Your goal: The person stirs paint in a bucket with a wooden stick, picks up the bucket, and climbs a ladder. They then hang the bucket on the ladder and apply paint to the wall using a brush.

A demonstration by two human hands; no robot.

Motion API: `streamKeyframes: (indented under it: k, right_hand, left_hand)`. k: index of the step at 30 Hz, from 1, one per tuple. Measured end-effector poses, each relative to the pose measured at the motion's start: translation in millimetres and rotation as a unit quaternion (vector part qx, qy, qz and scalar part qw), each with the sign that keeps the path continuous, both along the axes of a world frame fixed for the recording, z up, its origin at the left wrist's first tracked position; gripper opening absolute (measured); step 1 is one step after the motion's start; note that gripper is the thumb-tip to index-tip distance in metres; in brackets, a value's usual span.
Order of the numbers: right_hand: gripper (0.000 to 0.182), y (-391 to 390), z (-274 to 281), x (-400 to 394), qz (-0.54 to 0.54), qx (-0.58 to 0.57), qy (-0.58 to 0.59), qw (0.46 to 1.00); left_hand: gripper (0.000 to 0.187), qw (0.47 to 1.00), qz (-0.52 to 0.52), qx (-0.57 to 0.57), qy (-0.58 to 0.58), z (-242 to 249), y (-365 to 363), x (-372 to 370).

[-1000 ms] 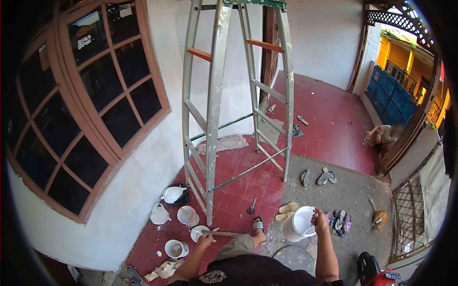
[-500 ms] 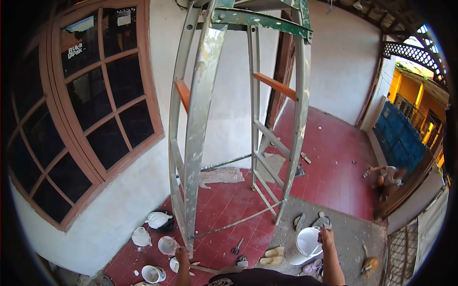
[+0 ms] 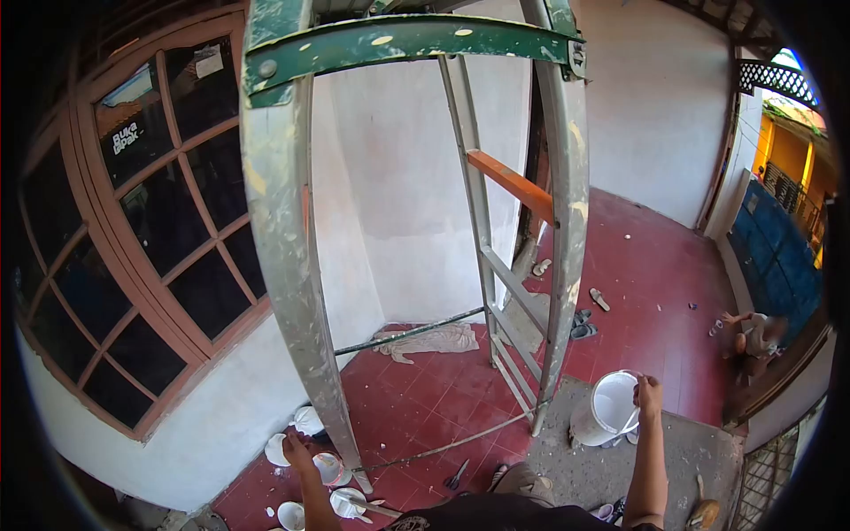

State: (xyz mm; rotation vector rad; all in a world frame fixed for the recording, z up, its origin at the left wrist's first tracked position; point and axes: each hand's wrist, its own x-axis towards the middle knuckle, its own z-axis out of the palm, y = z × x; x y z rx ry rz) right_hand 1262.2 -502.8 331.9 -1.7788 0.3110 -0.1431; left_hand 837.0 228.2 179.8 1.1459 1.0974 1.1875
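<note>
My right hand (image 3: 649, 396) is closed round the handle of a white bucket (image 3: 595, 423), which hangs over the grey concrete at the right. The inside of the bucket looks white. Lower left, my left hand (image 3: 298, 452) has its fingers curled, and I see nothing held in them. Behind and beside it are a white bag (image 3: 276, 450) and a tub with a pinkish rim (image 3: 331, 470). Straight ahead stands a paint-spattered stepladder (image 3: 292, 265) with a green top and orange braces.
Scissors (image 3: 458, 475) lie on the red tiles (image 3: 416, 389). A crumpled cloth (image 3: 434, 339) lies by the wall. Another white tub (image 3: 291, 515) is at lower left. Sandals (image 3: 583, 325) lie beyond the ladder. A person (image 3: 755, 341) crouches at the right. A brown-framed window (image 3: 199, 354) is at left.
The ladder looks larger and nearer. My right hand has shifted right and up with the bucket. My left hand has moved left, towards the white bag.
</note>
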Motion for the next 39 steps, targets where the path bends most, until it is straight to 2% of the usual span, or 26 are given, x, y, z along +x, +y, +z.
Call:
streamKeyframes:
  k: [3, 5, 7, 9, 12, 14, 15, 16, 17, 19, 20, 22, 23, 25, 27, 29, 34, 36, 37, 39]
  right_hand:
    - [0.025, 12, 20, 73, 0.012, -0.020, -0.040, 0.999]
    - [0.025, 17, 38, 105, 0.009, -0.022, -0.045, 0.999]
    - [0.025, 28, 54, 135, 0.028, -0.024, -0.051, 0.998]
    - [0.022, 42, 75, 157, 0.049, -0.029, -0.051, 0.997]
    - [0.027, 69, 106, 181, 0.089, -0.025, -0.034, 0.995]
    - [0.027, 82, 120, 195, 0.133, -0.002, -0.043, 0.990]
    - [0.028, 81, 110, 218, 0.125, -0.026, -0.033, 0.991]
    - [0.029, 76, 98, 239, 0.154, -0.053, -0.064, 0.985]
    - [0.029, 81, 101, 247, 0.159, -0.034, -0.065, 0.985]
    - [0.029, 94, 108, 258, 0.170, 0.006, -0.075, 0.983]
    - [0.029, 100, 107, 266, 0.158, -0.015, -0.067, 0.985]
    - [0.024, 101, 86, 291, 0.162, 0.037, -0.051, 0.985]
    - [0.021, 101, 78, 301, 0.163, 0.046, -0.043, 0.985]
    - [0.023, 103, 73, 312, 0.164, 0.064, -0.028, 0.984]
    - [0.023, 104, 72, 320, 0.168, 0.064, 0.008, 0.984]
    - [0.023, 104, 58, 334, 0.171, 0.058, 0.036, 0.983]
    - [0.022, 101, 21, 343, 0.169, 0.087, 0.054, 0.980]
    - [0.020, 95, 10, 347, 0.161, 0.090, 0.071, 0.980]
    - [0.020, 90, 4, 349, 0.160, 0.086, 0.075, 0.981]
    - [0.020, 78, -10, 354, 0.161, 0.089, 0.087, 0.979]
  left_hand:
    - [0.026, 0.998, 0.029, 0.029, -0.051, 47, -9, 18]
    - [0.025, 0.995, 0.042, 0.057, -0.067, 59, -8, 24]
    - [0.022, 0.993, 0.055, 0.055, -0.085, 118, -31, 35]
    - [0.021, 0.984, 0.072, 0.099, -0.125, 150, -43, 46]
    - [0.022, 0.974, 0.135, 0.149, -0.106, 220, -81, 70]
    - [0.023, 0.941, 0.223, 0.244, -0.076, 262, -104, 87]
    - [0.023, 0.944, 0.215, 0.244, -0.061, 278, -113, 94]
    - [0.026, 0.923, 0.244, 0.290, -0.066, 292, -124, 99]
    - [0.030, 0.900, 0.266, 0.337, -0.069, 305, -134, 103]
    - [0.031, 0.903, 0.250, 0.344, -0.061, 325, -159, 123]
    - [0.030, 0.892, 0.276, 0.349, -0.082, 333, -173, 136]
    - [0.029, 0.873, 0.309, 0.365, -0.094, 346, -204, 164]
    - [0.029, 0.882, 0.291, 0.363, -0.079, 342, -209, 170]
    - [0.030, 0.835, 0.234, 0.496, -0.051, 333, -220, 176]
    - [0.026, 0.843, 0.229, 0.485, -0.034, 346, -254, 217]
    - [0.023, 0.850, 0.278, 0.444, -0.054, 352, -282, 258]
    - [0.023, 0.900, 0.209, 0.383, -0.024, 338, -317, 303]
    - [0.034, 0.934, 0.095, 0.345, -0.022, 326, -325, 313]
    - [0.034, 0.935, 0.093, 0.341, -0.018, 315, -327, 317]
    - [0.049, 0.942, 0.036, 0.332, -0.033, 296, -335, 329]
